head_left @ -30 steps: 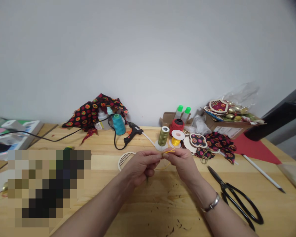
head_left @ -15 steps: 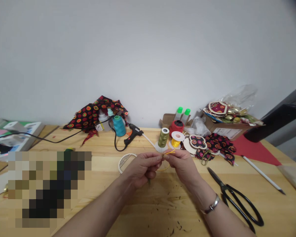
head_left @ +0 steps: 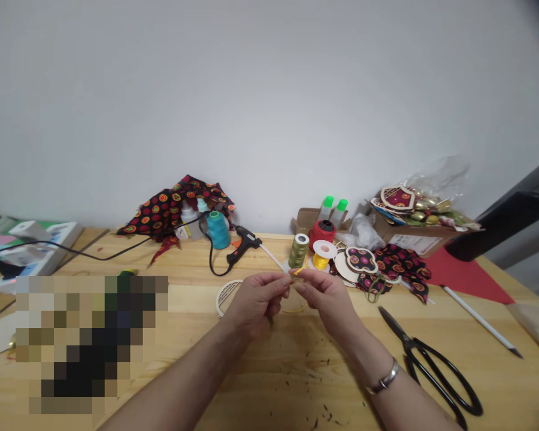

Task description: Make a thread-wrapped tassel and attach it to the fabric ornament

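Observation:
Both hands meet above the middle of the wooden table (head_left: 269,383). My left hand (head_left: 256,302) and my right hand (head_left: 326,299) are pinched together on a short piece of yellow cord (head_left: 299,270), whose end sticks up between the fingertips. A loop of the cord hangs under them. Just behind the hands stand an olive thread spool (head_left: 299,250), a yellow cord spool (head_left: 322,254) and a red spool (head_left: 322,230). A round wooden cut-out (head_left: 227,294) lies left of my left hand.
Black scissors (head_left: 431,365) lie at the right, with a white pencil (head_left: 480,320) and red paper (head_left: 462,269) beyond. A glue gun (head_left: 242,242), teal spool (head_left: 217,229), patterned cloth (head_left: 175,203) and a cardboard box (head_left: 413,230) line the back. A blurred patch covers the left.
The hands have drawn slightly closer to the spools and the cord's free end now points up shorter between the fingertips. Nothing else on the table moved.

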`<move>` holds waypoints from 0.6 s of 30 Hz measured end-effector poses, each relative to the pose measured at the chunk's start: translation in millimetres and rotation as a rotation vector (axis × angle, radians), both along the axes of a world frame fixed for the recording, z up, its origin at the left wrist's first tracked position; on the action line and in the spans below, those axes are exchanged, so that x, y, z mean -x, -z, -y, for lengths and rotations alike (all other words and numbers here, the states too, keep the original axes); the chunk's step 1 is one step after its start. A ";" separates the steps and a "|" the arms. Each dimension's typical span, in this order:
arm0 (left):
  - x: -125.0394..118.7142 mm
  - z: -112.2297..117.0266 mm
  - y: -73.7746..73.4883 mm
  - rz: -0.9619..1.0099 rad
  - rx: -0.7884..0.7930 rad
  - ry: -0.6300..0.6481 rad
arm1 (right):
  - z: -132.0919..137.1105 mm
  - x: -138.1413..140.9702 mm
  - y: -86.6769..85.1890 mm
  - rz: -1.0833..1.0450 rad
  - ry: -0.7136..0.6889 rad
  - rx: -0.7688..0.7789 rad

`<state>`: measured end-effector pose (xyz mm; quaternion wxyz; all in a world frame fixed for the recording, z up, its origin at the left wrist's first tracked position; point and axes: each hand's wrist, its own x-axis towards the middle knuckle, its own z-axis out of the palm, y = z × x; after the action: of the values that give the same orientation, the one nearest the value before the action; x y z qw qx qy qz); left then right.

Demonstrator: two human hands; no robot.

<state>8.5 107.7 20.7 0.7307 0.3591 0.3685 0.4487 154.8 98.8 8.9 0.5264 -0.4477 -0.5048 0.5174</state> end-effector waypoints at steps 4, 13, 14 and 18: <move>0.5 -1.2 2.4 -0.044 -0.063 -0.074 | 1.3 4.1 3.4 0.065 0.011 -0.029; 0.6 -3.9 7.4 -0.179 -0.164 -0.184 | 8.0 6.4 3.3 0.314 0.059 -0.207; 0.8 -3.9 7.9 -0.197 -0.173 -0.192 | 8.2 6.1 3.3 0.334 0.060 -0.223; 1.4 -3.0 8.5 -0.268 -0.209 -0.216 | 8.0 4.8 2.8 0.393 0.059 -0.273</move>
<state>7.1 110.6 12.2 0.5812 0.4480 0.4503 0.5086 150.0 90.8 6.0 0.4883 -0.4790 -0.6496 0.3317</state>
